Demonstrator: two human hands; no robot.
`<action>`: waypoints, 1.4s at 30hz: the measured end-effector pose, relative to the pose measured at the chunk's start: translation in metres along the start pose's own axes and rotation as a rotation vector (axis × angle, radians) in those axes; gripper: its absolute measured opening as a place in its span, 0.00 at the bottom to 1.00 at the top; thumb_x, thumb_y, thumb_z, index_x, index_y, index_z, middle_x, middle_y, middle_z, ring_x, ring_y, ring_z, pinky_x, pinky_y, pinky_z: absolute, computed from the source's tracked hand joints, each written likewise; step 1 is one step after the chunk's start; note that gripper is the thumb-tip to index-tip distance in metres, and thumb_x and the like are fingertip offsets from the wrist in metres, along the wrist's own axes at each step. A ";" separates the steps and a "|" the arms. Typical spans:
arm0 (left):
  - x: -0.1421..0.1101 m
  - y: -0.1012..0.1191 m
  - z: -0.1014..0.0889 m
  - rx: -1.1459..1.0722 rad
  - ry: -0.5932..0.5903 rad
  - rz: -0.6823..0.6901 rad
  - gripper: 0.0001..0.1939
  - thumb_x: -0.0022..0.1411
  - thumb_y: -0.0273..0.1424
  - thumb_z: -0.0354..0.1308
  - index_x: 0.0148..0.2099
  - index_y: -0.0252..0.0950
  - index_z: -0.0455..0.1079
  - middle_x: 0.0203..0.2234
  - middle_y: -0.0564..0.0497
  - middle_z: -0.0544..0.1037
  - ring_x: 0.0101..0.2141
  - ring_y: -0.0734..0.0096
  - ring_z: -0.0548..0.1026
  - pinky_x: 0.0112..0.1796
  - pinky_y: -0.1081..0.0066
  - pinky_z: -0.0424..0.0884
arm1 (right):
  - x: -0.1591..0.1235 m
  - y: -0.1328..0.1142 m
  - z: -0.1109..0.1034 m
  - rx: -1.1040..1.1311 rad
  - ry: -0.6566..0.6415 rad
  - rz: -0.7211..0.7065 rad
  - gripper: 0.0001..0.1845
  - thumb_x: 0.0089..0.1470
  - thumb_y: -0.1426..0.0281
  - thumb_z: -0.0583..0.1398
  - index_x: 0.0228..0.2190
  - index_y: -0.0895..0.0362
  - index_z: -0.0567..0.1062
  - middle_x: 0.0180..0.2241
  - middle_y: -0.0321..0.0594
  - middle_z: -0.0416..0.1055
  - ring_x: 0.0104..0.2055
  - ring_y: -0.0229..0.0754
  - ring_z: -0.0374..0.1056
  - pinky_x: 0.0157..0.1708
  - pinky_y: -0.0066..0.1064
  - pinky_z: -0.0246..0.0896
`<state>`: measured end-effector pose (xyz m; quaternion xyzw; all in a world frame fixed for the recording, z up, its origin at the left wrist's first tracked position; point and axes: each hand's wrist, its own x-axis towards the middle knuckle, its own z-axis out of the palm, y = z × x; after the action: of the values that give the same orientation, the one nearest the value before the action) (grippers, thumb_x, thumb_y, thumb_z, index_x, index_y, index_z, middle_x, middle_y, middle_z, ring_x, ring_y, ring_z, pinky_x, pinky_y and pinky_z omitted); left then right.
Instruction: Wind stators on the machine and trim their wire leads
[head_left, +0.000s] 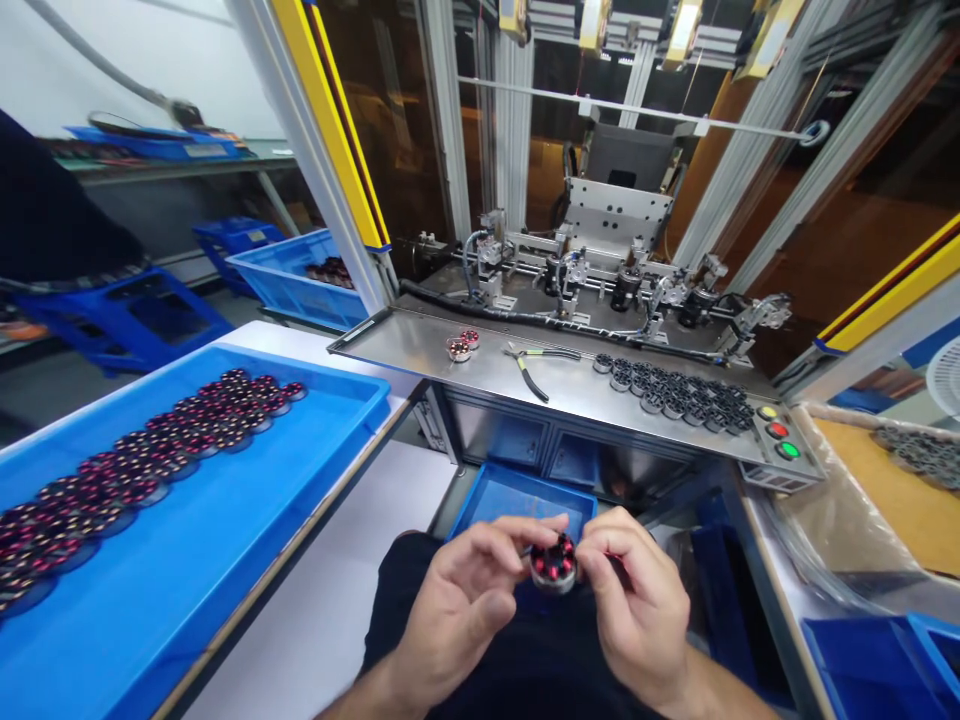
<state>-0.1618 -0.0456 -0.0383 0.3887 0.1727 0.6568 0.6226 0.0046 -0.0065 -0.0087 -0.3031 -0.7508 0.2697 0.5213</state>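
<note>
A small round motor stator (553,566), with red wire coils, dark slots and a silvery rim, is held up above my lap. My left hand (472,580) has its fingers at the stator's left and far sides, its thumb standing away from the rim. On the other side, my right hand (637,590) is closed in a pinch right against the stator's edge; whatever lies between thumb and forefinger is hidden. Two more red-wound stators (463,346) sit on the metal ledge ahead, left of wire cutters (536,365) with black and yellow-green handles.
Many wound stators (150,450) lie in a blue tray (262,530) at left. Dark unwound stators (675,390) crowd the metal ledge (405,335), near a button box (780,430). A winding machine (619,215) stands behind. Below is a blue bin (480,490); a lined carton (862,480) is at right.
</note>
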 end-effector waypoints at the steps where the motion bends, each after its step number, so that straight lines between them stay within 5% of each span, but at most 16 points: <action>1: 0.001 0.001 0.001 -0.034 0.021 0.004 0.09 0.61 0.36 0.65 0.45 0.44 0.74 0.48 0.51 0.79 0.59 0.60 0.70 0.57 0.64 0.67 | 0.000 0.000 -0.001 0.009 -0.013 -0.028 0.09 0.60 0.80 0.56 0.31 0.57 0.71 0.27 0.36 0.68 0.29 0.35 0.66 0.30 0.27 0.65; 5: 0.003 0.001 0.001 -0.034 -0.015 -0.206 0.23 0.56 0.45 0.67 0.48 0.38 0.70 0.42 0.47 0.80 0.44 0.66 0.79 0.45 0.71 0.74 | 0.003 -0.002 -0.007 -0.016 -0.089 -0.189 0.07 0.60 0.80 0.56 0.35 0.58 0.71 0.28 0.38 0.71 0.31 0.36 0.69 0.31 0.27 0.68; 8: 0.002 -0.003 0.000 -0.037 -0.105 -0.355 0.19 0.61 0.44 0.63 0.44 0.34 0.68 0.28 0.49 0.80 0.28 0.71 0.80 0.30 0.77 0.73 | 0.005 -0.004 -0.011 -0.074 -0.114 -0.240 0.06 0.61 0.79 0.56 0.36 0.58 0.71 0.27 0.38 0.71 0.30 0.36 0.69 0.31 0.27 0.69; 12: -0.003 -0.004 0.002 0.039 -0.021 -0.231 0.14 0.64 0.37 0.62 0.48 0.38 0.67 0.31 0.51 0.79 0.30 0.71 0.81 0.31 0.76 0.74 | 0.002 -0.009 -0.006 -0.094 -0.053 -0.171 0.07 0.60 0.80 0.56 0.33 0.58 0.72 0.25 0.37 0.69 0.28 0.36 0.67 0.29 0.26 0.65; 15: -0.006 -0.004 0.003 0.274 0.028 -0.017 0.15 0.62 0.33 0.64 0.50 0.43 0.69 0.38 0.51 0.77 0.34 0.72 0.79 0.37 0.73 0.76 | -0.004 -0.009 0.003 0.018 0.001 -0.003 0.09 0.61 0.79 0.56 0.30 0.56 0.71 0.25 0.36 0.69 0.28 0.35 0.66 0.28 0.26 0.63; 19: -0.006 -0.001 0.000 0.740 0.006 0.376 0.29 0.57 0.22 0.67 0.59 0.46 0.67 0.43 0.47 0.78 0.42 0.65 0.78 0.44 0.69 0.76 | -0.016 -0.002 0.016 0.335 0.042 0.312 0.15 0.65 0.71 0.56 0.25 0.56 0.70 0.24 0.34 0.65 0.27 0.35 0.63 0.28 0.26 0.60; 21: -0.005 0.001 -0.001 0.911 -0.013 0.464 0.35 0.55 0.20 0.68 0.62 0.44 0.65 0.43 0.45 0.79 0.43 0.62 0.79 0.47 0.66 0.76 | -0.022 0.003 0.019 0.530 0.043 0.460 0.16 0.65 0.67 0.57 0.24 0.56 0.69 0.23 0.33 0.64 0.27 0.34 0.62 0.28 0.26 0.60; 28: -0.003 0.009 -0.001 1.084 -0.002 0.502 0.28 0.53 0.23 0.70 0.56 0.38 0.70 0.40 0.43 0.81 0.40 0.63 0.81 0.44 0.70 0.78 | -0.029 0.010 0.026 0.758 0.034 0.711 0.18 0.61 0.60 0.61 0.24 0.58 0.70 0.22 0.32 0.64 0.21 0.32 0.58 0.21 0.25 0.55; 35: -0.004 0.007 -0.005 1.094 0.006 0.459 0.29 0.53 0.24 0.70 0.57 0.38 0.70 0.41 0.43 0.81 0.40 0.63 0.81 0.43 0.70 0.78 | -0.030 0.011 0.027 0.746 0.022 0.742 0.19 0.61 0.59 0.61 0.23 0.58 0.69 0.21 0.32 0.64 0.20 0.31 0.57 0.20 0.24 0.53; 42: -0.006 0.012 -0.005 1.070 -0.132 0.453 0.33 0.56 0.14 0.60 0.61 0.40 0.65 0.47 0.41 0.78 0.47 0.61 0.79 0.46 0.67 0.78 | -0.031 0.010 0.025 0.690 0.049 0.663 0.17 0.61 0.62 0.61 0.23 0.57 0.70 0.24 0.34 0.64 0.24 0.33 0.61 0.24 0.25 0.59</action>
<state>-0.1741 -0.0520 -0.0348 0.7163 0.3539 0.5695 0.1931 -0.0085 -0.0242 -0.0428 -0.3415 -0.4679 0.6478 0.4949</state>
